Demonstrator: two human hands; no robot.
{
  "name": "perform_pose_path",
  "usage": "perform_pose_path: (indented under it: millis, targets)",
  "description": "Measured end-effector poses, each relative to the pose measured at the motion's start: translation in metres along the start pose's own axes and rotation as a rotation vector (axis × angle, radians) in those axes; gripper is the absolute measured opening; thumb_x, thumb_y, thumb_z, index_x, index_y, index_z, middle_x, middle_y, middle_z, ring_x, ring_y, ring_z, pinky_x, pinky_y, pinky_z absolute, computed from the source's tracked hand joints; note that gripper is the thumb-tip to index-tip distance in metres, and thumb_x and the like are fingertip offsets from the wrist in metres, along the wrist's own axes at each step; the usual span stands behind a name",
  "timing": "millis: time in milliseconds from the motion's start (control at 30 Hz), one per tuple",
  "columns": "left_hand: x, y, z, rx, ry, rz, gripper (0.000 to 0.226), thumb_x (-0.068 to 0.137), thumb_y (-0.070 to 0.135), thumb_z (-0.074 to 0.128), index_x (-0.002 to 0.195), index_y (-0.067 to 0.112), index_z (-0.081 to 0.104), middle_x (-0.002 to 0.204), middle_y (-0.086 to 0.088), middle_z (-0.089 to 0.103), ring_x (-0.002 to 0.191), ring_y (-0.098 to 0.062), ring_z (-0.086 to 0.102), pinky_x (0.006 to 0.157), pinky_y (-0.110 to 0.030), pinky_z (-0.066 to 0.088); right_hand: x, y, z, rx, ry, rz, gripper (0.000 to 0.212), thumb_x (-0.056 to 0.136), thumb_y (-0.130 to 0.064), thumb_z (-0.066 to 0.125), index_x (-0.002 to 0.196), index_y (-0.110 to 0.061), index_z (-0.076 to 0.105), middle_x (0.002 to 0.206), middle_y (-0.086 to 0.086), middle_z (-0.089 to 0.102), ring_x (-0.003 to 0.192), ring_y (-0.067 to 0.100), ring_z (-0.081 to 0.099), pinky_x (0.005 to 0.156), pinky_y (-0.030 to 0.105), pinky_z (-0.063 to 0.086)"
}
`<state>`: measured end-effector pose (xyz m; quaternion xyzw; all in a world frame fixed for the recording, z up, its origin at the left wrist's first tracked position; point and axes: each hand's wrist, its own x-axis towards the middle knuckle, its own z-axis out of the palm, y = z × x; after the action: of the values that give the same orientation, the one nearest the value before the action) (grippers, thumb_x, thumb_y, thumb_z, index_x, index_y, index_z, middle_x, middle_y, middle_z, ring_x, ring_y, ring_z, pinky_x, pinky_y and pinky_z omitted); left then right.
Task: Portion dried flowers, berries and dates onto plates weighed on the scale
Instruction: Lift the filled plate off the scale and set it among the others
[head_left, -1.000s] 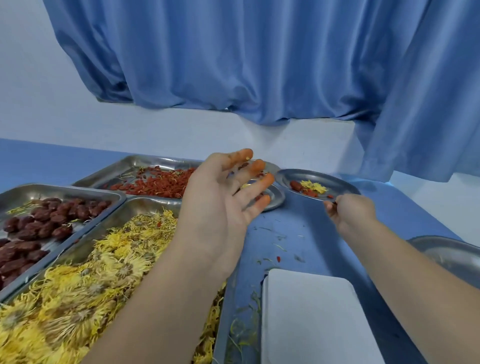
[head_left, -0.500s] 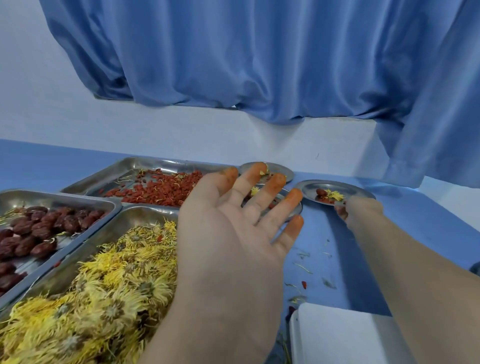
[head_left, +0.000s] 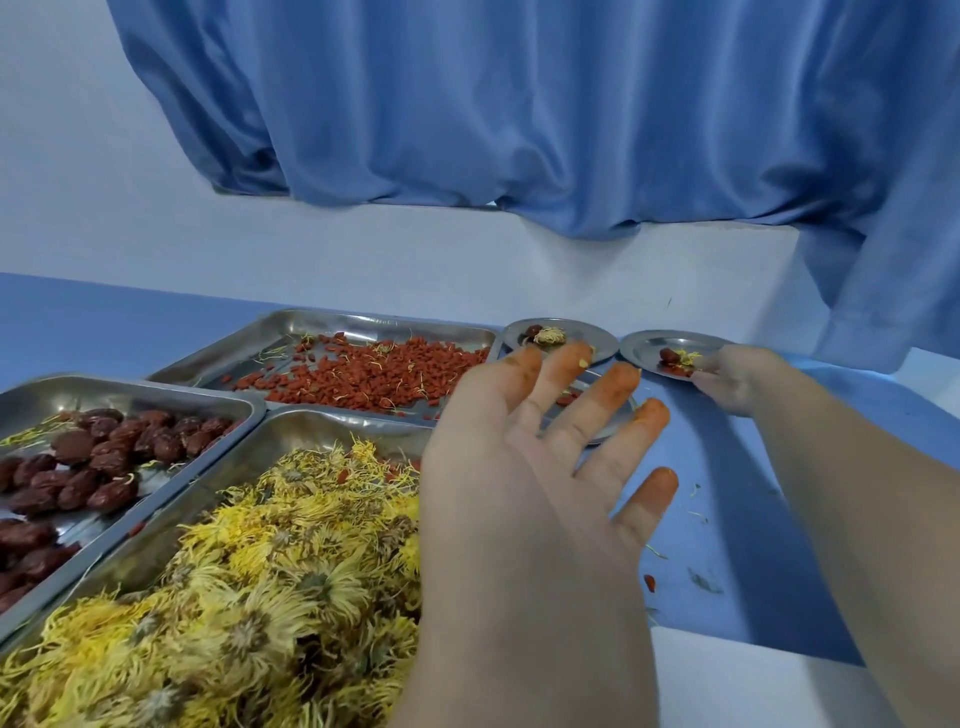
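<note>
White slab (head_left: 753, 686) at the near edge of your blue desk (head_left: 737, 499): it lies between your two forearms.

— Just past it, a stray berry (head_left: 649, 583) rests on the desk beside your left wrist, with bits of yellow strand around.

At your near left corner, the flower tray (head_left: 332, 421) is heaped with yellow dried flowers (head_left: 234, 597).

— Your left grip (head_left: 530, 467) hovers over that tray's far right corner, fingers (head_left: 621, 382) straight and spread, tips stained orange, holding nothing.

Under those fingers sits the middle plate (head_left: 610, 423), mostly hidden from you. A few red bits show on it.

— Along the desk's left edge you have the date tray (head_left: 156, 388) with its dark dates (head_left: 88, 467), touching the flower tray's side.

Behind both, the berry tray (head_left: 363, 325) holds red berries (head_left: 374, 376) spread over its floor, yellow strands among them.

— Your right grip (head_left: 743, 382) pinches the near rim of the right plate (head_left: 644, 348), which carries a date, some berries and a bit of flower.

Just beside that one, at the berry tray's right end, the far plate (head_left: 592, 335) carries a date and a flower head.

— Beyond the desk's far edge, you face a pale wall (head_left: 156, 182) and a blue curtain (head_left: 519, 104).
</note>
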<state>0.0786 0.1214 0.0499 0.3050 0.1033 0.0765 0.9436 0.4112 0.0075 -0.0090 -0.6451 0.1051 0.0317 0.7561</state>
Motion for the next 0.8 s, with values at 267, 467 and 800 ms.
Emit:
perform_pose_path:
  millis: [267, 467, 800]
  targets:
    - [-0.007, -0.005, 0.004, 0.007, -0.017, 0.032, 0.033, 0.087, 0.042, 0.047, 0.095, 0.023, 0.073, 0.098, -0.001, 0.077, 0.092, -0.019, 0.071, 0.082, -0.039, 0.05, -0.04, -0.028, -0.012, -0.349, -0.03, -0.05, 0.01, 0.093, -0.002, 0.051, 0.101, -0.006, 0.047, 0.128, 0.02, 0.049, 0.073, 0.031, 0.065, 0.053, 0.034, 0.058]
    - [-0.031, -0.018, 0.02, -0.012, -0.039, 0.107, 0.029, 0.093, 0.033, 0.048, 0.106, 0.019, 0.07, 0.117, -0.003, 0.071, 0.104, -0.023, 0.07, 0.086, -0.037, 0.051, -0.134, -0.062, -0.03, -0.271, -0.351, -0.028, 0.026, 0.093, -0.005, 0.052, 0.118, 0.002, 0.047, 0.121, 0.029, 0.057, 0.096, 0.037, 0.068, 0.078, 0.04, 0.057]
    - [-0.067, -0.052, 0.044, 0.073, -0.174, 0.103, 0.021, 0.095, 0.027, 0.045, 0.087, 0.02, 0.063, 0.096, -0.002, 0.071, 0.096, -0.023, 0.072, 0.077, -0.033, 0.048, -0.312, -0.079, -0.145, -0.063, -0.456, -0.22, 0.022, 0.088, -0.005, 0.059, 0.109, -0.008, 0.051, 0.101, 0.021, 0.069, 0.086, 0.037, 0.071, 0.064, 0.036, 0.058]
